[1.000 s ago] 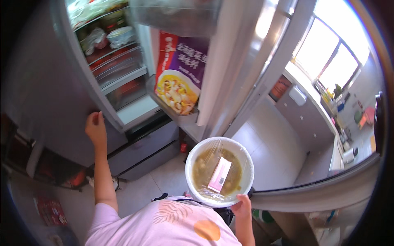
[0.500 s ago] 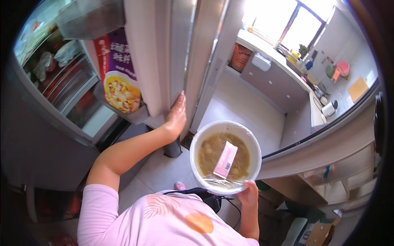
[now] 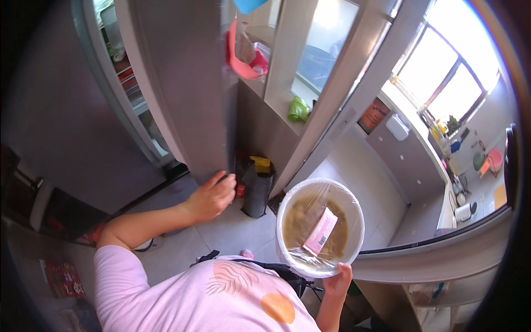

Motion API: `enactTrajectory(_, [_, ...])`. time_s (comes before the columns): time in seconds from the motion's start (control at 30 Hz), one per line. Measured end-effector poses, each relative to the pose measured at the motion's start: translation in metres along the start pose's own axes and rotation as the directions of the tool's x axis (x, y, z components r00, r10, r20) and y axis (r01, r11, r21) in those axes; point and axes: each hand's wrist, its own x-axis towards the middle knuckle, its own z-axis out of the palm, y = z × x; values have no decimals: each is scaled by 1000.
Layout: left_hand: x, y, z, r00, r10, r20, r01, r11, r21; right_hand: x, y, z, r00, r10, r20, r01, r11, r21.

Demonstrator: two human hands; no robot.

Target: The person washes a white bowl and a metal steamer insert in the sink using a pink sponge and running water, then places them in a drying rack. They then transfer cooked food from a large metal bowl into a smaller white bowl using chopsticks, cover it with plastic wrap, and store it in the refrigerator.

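Note:
My right hand (image 3: 337, 281) grips the near right rim of a round white bowl (image 3: 283, 252). Clear plastic wrap covers the bowl, and a brownish food with liquid shows through it. On top of the wrap lies a small pink-and-white packet (image 3: 321, 231), tilted. My left hand (image 3: 213, 195) has its fingers curled at the free edge of the grey refrigerator door (image 3: 182, 83), low in the view. The door stands partly open, and a narrow strip of the refrigerator's shelves (image 3: 126, 74) shows behind it.
Behind the door edge stand a dark cylindrical bin (image 3: 259, 193) with something yellow on top and a shelf unit holding a green cup (image 3: 298, 109). A doorway to the right leads to a kitchen with a counter (image 3: 412, 124). A wooden cabinet (image 3: 387, 293) is at lower right.
The refrigerator door has swung leftward toward shut, hiding its door shelves and most of the inside. My left hand went from flat on the door edge to curled. The bowl remains in my right hand.

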Motion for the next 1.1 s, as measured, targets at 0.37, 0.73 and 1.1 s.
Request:
enactTrajectory(0.37, [-111, -63, -32, 897, -436, 67, 421, 891, 169, 15, -6, -2, 943, 244, 226, -249, 968, -7])
enactTrajectory(0.73, [54, 12, -120, 962, -228, -152, 70, 741, -668, 20, -20, 9, 898, 382, 218, -361, 923, -130])
enactTrajectory(1.1, [113, 50, -125, 882, 467, 67, -345, 735, -584, 19, 1, 32, 813, 483, 325, -474, 873, -111])
